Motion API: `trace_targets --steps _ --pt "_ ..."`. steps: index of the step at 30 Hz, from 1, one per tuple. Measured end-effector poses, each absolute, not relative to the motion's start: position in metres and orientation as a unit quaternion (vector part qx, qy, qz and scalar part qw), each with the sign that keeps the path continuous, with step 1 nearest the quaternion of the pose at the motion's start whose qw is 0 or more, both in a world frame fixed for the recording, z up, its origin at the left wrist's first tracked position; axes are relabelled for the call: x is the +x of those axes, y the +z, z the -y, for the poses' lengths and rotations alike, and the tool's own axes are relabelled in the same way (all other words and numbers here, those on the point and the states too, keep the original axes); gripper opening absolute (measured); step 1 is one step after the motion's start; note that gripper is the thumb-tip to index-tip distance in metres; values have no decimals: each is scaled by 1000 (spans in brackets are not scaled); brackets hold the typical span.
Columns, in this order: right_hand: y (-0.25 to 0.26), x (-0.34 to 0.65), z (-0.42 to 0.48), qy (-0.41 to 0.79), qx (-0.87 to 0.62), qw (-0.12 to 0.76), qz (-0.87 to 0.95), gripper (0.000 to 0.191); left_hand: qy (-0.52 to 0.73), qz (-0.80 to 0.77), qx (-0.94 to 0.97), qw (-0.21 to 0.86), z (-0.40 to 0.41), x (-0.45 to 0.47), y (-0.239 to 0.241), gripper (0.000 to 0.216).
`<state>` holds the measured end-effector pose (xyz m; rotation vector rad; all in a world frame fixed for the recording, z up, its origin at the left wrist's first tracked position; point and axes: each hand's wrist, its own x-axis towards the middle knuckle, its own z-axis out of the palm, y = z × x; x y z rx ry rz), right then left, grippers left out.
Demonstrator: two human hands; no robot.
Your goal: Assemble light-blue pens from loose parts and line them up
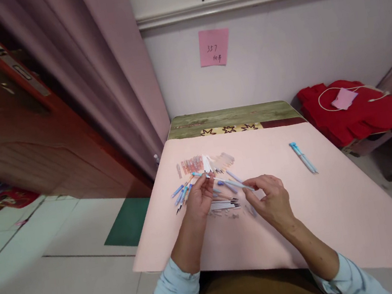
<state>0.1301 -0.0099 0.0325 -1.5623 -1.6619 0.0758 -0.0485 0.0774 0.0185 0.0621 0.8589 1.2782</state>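
My left hand and my right hand hover over a pink table, both pinching a thin light-blue pen held between them. The left fingers close on its left end, the right fingertips on its right end. Under and around the hands lies a scatter of pen parts: blue barrels, white refills and a row of clear caps.
Two assembled blue pens lie apart at the table's right. A red cloth with a white cable sits on a seat to the right. A pink note hangs on the wall. A curtain and a wooden door stand to the left.
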Motion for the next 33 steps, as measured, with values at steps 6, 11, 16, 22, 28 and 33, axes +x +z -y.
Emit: trace_targets --steps 6,11,16,22,28,33 --pt "30 125 7 35 -624 420 658 14 542 -375 62 750 -70 -39 15 5" --pt "26 121 6 30 -619 429 658 13 512 -380 51 768 -62 -29 15 5" --pt "23 121 7 17 -621 435 651 14 492 -390 40 777 -56 -22 17 5" --pt "24 120 11 -17 -606 445 659 10 488 -391 45 779 -53 -18 15 4" --pt "20 122 10 -62 -589 454 666 10 486 -391 71 778 -52 -12 17 4" --pt "9 124 5 -46 -601 475 641 16 481 -392 89 779 -54 -5 21 7"
